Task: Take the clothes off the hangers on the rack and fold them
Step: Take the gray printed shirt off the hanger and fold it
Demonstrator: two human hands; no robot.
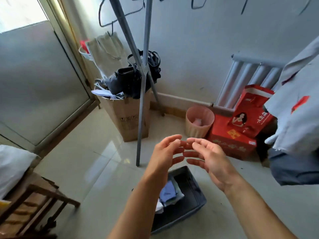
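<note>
Both hands are held out in front over the floor tiles, holding nothing. The left hand (165,152) and the right hand (208,157) face each other with fingers loosely spread and a little bent, the fingertips close together, so each grip is open and empty.

The clothes left to do hang at the far right edge: a pale grey garment (300,107) with red marks and a dark blue one (293,169) below it. Their tops are cut off, so I cannot tell how they sit on their hangers. Bare wire hangers (120,16) show along the top of the rack (141,107). Folded clothes (168,193) lie in a grey bin (203,200) on the floor, under the forearms.

The likely next step is a reach to the right for the grey garment, and that is where trouble could start. The rack stands on thin legs, and a sideways tug rather than a lift could rock it or shake the bare hangers loose. A collar caught on its hook might stretch if pulled one-handed. The hems hang low, close above the red boxes (231,140), so a freed garment may snag there or trail on the floor before it is folded
</note>
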